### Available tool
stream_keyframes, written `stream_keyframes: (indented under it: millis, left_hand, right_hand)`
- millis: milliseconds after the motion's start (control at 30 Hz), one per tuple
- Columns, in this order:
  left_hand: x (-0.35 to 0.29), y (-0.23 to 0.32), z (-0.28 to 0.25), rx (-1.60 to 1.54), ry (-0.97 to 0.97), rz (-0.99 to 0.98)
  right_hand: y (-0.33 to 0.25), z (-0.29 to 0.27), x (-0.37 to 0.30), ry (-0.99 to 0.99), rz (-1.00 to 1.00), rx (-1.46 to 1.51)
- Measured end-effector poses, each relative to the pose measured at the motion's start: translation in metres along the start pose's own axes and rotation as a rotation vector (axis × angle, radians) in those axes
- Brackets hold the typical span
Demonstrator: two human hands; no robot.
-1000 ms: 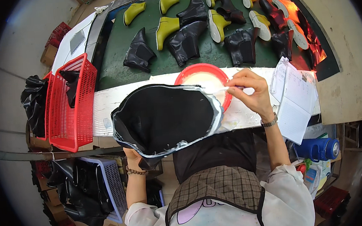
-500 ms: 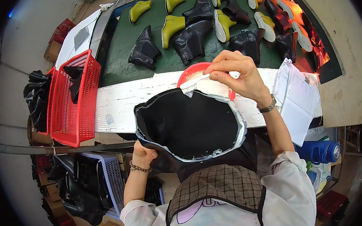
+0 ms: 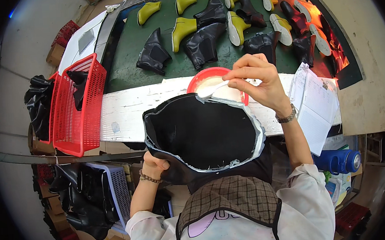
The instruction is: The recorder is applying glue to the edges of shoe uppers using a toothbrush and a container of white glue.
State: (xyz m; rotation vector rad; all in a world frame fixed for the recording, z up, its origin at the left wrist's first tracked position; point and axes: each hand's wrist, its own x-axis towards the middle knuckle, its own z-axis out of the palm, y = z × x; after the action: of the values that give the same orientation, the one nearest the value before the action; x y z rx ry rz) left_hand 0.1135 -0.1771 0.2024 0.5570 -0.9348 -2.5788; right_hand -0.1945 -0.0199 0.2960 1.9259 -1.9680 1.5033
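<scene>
My left hand [image 3: 154,163] grips the lower left edge of a large black boot upper [image 3: 202,132] held open in front of me, its rim coated white. My right hand [image 3: 256,80] holds a small white glue brush [image 3: 210,90], whose tip rests at the upper rim of the black piece. Just behind it a red bowl [image 3: 200,76] with white glue sits on the white bench edge [image 3: 125,113].
A green conveyor [image 3: 130,57] carries several black and yellow-green boots. A red basket [image 3: 73,110] hangs at the bench's left end. Papers [image 3: 316,107] lie to the right, a blue bottle [image 3: 338,161] below them. Black pieces fill a lilac crate [image 3: 117,192] lower left.
The black upper has been raised and moved right, toward me. My right hand came away from the red bowl with the brush and now touches the upper's rim.
</scene>
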Motion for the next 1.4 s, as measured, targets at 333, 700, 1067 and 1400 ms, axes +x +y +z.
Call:
stream_keyframes:
  millis: [333,700,1067,1400]
  left_hand:
    - [-0.035,0.024,-0.018,-0.107,-0.092,-0.074]
    - [-0.033,0.014,-0.030,-0.196,-0.119,-0.099]
    - [-0.031,0.014,-0.026,-0.116,-0.227,-0.118]
    - [-0.022,0.011,0.010,-0.162,-0.227,-0.376]
  right_hand:
    - [0.038,0.006,-0.035,-0.116,0.191,-0.151]
    - [0.005,0.007,-0.017,0.087,0.100,0.011]
    - [-0.002,0.013,-0.010,0.015,0.021,-0.002]
    - [-0.005,0.005,0.026,-0.191,-0.079,-0.050]
